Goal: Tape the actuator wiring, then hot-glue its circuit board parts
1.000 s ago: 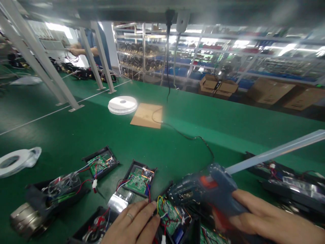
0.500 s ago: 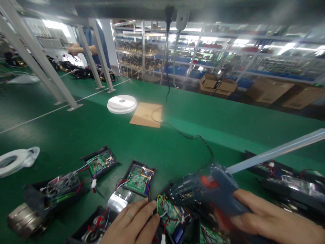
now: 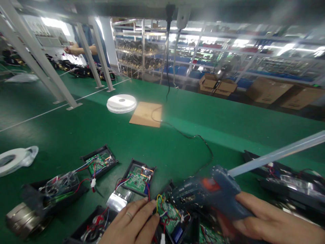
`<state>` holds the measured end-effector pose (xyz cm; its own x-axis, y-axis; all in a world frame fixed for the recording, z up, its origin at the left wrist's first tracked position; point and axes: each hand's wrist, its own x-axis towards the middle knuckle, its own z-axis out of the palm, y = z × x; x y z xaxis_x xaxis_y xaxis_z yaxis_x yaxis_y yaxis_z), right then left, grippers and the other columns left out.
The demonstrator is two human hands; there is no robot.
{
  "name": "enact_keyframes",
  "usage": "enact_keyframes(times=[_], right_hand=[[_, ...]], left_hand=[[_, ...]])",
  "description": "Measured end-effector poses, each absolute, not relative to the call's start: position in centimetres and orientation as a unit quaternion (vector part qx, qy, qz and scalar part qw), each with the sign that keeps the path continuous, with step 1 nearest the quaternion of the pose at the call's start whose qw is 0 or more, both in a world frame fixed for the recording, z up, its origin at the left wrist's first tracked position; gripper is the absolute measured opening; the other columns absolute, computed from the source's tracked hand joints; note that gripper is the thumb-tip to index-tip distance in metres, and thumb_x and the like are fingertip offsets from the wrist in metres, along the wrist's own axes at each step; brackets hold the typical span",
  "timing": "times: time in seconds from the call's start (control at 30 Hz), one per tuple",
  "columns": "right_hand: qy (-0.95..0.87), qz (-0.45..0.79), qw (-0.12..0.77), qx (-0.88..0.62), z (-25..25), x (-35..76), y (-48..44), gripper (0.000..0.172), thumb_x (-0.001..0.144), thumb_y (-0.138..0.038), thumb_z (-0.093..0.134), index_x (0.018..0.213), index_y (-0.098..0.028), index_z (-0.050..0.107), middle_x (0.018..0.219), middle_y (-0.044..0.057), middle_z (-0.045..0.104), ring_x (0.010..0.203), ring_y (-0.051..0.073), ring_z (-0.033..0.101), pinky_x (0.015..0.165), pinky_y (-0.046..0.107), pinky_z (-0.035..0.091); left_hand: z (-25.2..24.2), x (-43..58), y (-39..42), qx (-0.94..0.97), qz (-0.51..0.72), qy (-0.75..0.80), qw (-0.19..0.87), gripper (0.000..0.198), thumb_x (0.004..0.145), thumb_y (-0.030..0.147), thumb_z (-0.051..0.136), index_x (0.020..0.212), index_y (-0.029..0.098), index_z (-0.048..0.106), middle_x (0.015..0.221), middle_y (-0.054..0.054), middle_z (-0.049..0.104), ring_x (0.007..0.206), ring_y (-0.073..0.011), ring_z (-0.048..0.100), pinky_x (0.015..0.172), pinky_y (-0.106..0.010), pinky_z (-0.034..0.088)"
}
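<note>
Glue gun, blue with an orange patch and a clear stick out the back toward 2 o'clock, sits at 5 o'clock, blurred, nozzle over the circuit board. Left hand lies flat, fingers apart, touching that board's wires. Right hand is clamped on the gun's grip. Bare green bench lies open toward 12 o'clock.

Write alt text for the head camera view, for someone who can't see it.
A right hand holds a blue glue gun over an open circuit board, which the left hand steadies, on a green workbench with more opened units.
</note>
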<state>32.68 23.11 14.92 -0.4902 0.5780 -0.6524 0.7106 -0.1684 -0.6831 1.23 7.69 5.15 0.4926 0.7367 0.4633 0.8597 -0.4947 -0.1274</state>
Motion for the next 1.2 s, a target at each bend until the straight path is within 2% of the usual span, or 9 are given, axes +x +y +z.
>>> enact_keyframes(times=[0.13,0.23,0.4,0.7,0.97,1.07,1.2], right_hand=[[0.654,-0.563,0.058,0.502,14.4,33.1,23.4,0.039,0.075,-0.061,0.065,0.092,-0.028,0.075,0.091,0.006,0.069,0.084,0.024,0.062,0.075,0.031,0.053],[0.637,-0.581,0.102,0.497,14.3,32.9,23.6,0.047,0.074,-0.065,0.061,0.099,-0.026,0.072,0.091,0.004,0.067,0.081,0.022,0.06,0.071,0.029,0.051],[0.658,-0.576,0.098,0.474,15.3,31.7,23.6,0.033,0.077,-0.049,0.06,0.093,-0.023,0.071,0.088,0.002,0.066,0.082,0.019,0.057,0.073,0.026,0.048],[0.619,-0.627,0.128,0.456,13.3,34.0,23.9,0.039,0.078,-0.062,0.061,0.1,-0.03,0.067,0.092,0.001,0.063,0.079,0.021,0.061,0.069,0.027,0.052],[0.615,-0.623,0.087,0.476,14.6,32.9,23.2,0.036,0.079,-0.055,0.064,0.094,-0.023,0.069,0.084,0.001,0.062,0.071,0.017,0.061,0.064,0.024,0.05],[0.624,-0.63,0.114,0.447,14.2,33.5,23.5,0.042,0.081,-0.059,0.062,0.105,-0.026,0.068,0.093,0.003,0.066,0.075,0.019,0.063,0.065,0.025,0.052],[0.636,-0.636,0.118,0.422,13.7,34.2,23.6,0.056,0.08,-0.065,0.059,0.123,-0.028,0.063,0.112,0.006,0.069,0.085,0.024,0.068,0.071,0.03,0.056]], left_hand=[[5.3,1.4,7.9,-0.843,-0.183,-0.474,0.177,0.029,0.101,0.026,0.042,0.113,0.027,0.067,0.12,0.006,0.069,0.104,-0.0143,0.067,0.086,-0.023,0.058],[5.4,1.4,7.9,-0.842,-0.184,-0.474,0.18,0.028,0.1,0.028,0.042,0.113,0.027,0.067,0.12,0.006,0.069,0.103,-0.0145,0.068,0.085,-0.023,0.058],[5.3,1.4,7.9,-0.841,-0.189,-0.475,0.176,0.026,0.099,0.03,0.046,0.115,0.026,0.066,0.121,0.004,0.068,0.106,-0.0142,0.066,0.088,-0.023,0.057],[5.4,1.5,7.7,-0.839,-0.195,-0.481,0.163,0.025,0.099,0.031,0.048,0.115,0.025,0.065,0.124,0.003,0.067,0.109,-0.0137,0.064,0.093,-0.022,0.054],[5.3,1.4,7.8,-0.844,-0.179,-0.472,0.18,0.026,0.096,0.029,0.049,0.115,0.026,0.067,0.122,0.005,0.068,0.106,-0.0152,0.066,0.087,-0.023,0.058],[5.3,1.4,7.8,-0.844,-0.18,-0.472,0.183,0.026,0.098,0.033,0.049,0.115,0.026,0.067,0.123,0.004,0.068,0.106,-0.015,0.066,0.088,-0.023,0.057],[5.8,1.7,8.1,-0.838,-0.182,-0.472,0.204,0.037,0.098,0.051,0.046,0.109,0.024,0.07,0.116,0.002,0.071,0.101,-0.0167,0.069,0.081,-0.024,0.06]])
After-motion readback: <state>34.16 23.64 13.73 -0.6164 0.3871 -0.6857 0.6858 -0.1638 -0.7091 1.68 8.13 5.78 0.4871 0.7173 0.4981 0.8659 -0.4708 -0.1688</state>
